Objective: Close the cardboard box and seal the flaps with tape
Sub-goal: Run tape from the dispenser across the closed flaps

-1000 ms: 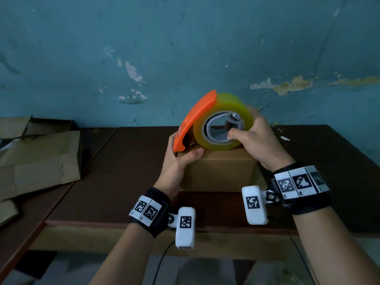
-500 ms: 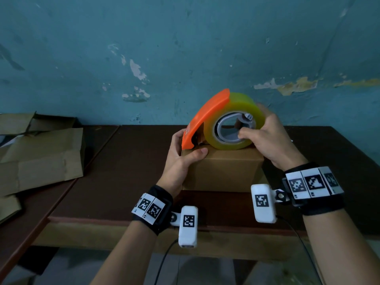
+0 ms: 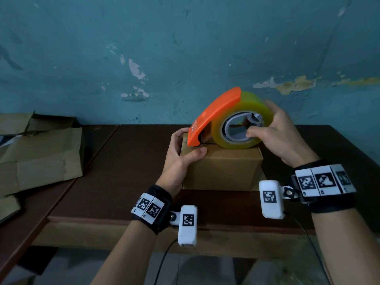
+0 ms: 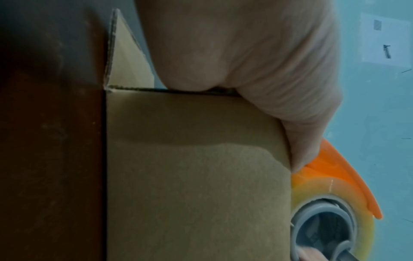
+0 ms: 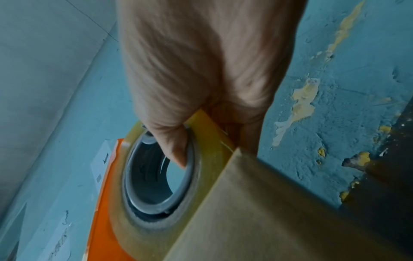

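Observation:
A small brown cardboard box (image 3: pixel 222 171) (image 4: pixel 196 176) (image 5: pixel 279 211) stands on the dark wooden table (image 3: pixel 123 165), its top flaps folded down. On its top rests an orange tape dispenser (image 3: pixel 213 114) (image 4: pixel 348 176) (image 5: pixel 102 211) with a yellowish tape roll (image 3: pixel 253 108) (image 5: pixel 210 141). My right hand (image 3: pixel 273 132) (image 5: pixel 201 70) grips the roll, thumb in the grey core. My left hand (image 3: pixel 181 157) (image 4: pixel 257 61) clasps the box's left top corner, thumb on the near flap, fingers behind the dispenser's orange nose.
Flattened cardboard sheets (image 3: pixel 39 157) lie on a second table at the left. A peeling blue wall (image 3: pixel 185 48) rises right behind the table. The table's front edge (image 3: pixel 123 221) runs just under my wrists.
The dispenser and my right hand have travelled rightward along the box top. My left hand keeps its hold on the left corner.

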Demonstrator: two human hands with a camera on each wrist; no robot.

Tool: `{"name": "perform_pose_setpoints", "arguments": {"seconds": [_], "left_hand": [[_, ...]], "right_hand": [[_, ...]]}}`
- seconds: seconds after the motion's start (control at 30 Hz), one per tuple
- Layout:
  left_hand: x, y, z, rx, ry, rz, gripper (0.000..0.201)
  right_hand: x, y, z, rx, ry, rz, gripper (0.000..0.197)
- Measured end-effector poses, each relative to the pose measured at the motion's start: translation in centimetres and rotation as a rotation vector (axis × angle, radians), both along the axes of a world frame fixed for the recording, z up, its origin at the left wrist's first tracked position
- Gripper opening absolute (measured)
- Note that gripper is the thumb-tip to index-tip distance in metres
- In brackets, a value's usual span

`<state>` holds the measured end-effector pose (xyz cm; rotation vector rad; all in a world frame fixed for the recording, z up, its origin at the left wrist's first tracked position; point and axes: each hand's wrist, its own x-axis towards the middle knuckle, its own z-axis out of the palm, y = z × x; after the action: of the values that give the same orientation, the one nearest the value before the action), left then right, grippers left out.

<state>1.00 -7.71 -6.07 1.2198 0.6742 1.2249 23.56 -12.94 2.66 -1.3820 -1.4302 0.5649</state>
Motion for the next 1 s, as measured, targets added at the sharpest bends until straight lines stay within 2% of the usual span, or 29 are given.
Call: {"name": "perform_pose_setpoints", "arguments": {"seconds": [0.3, 0.5, 0.63, 0.7, 0.87, 1.0], "left_hand": [[0.0, -0.1, 0.1, 0.008, 0.004, 0.014, 0.071], [-0.1, -0.4, 0.4, 0.03, -0.006, 0.012, 0.084], [0.0, -0.3, 0.1, 0.019, -0.003, 0.012, 0.075], [0.2, -0.3, 0.0, 0.009, -0.012, 0.013, 0.077], [0.4, -0.4, 0.3, 0.001, -0.029, 0.013, 0.08], [0.4, -0.5, 0.3, -0.007, -0.033, 0.019, 0.078]], "right_hand": [[0.3, -0.2, 0.5, 0.006, -0.072, -0.008, 0.047], [-0.1, 0.2, 0.5, 0.054, -0.124, -0.042, 0.038], [0.3, 0.3, 0.1, 0.045, -0.031, -0.034, 0.042], [0.3, 0.2, -0.6, 0.055, 0.042, -0.04, 0.042], [-1.0, 0.6, -3.4, 0.197, 0.384, -0.02, 0.038], [-1.7, 1.1, -4.6, 0.211, 0.552, 0.013, 0.042]]}}
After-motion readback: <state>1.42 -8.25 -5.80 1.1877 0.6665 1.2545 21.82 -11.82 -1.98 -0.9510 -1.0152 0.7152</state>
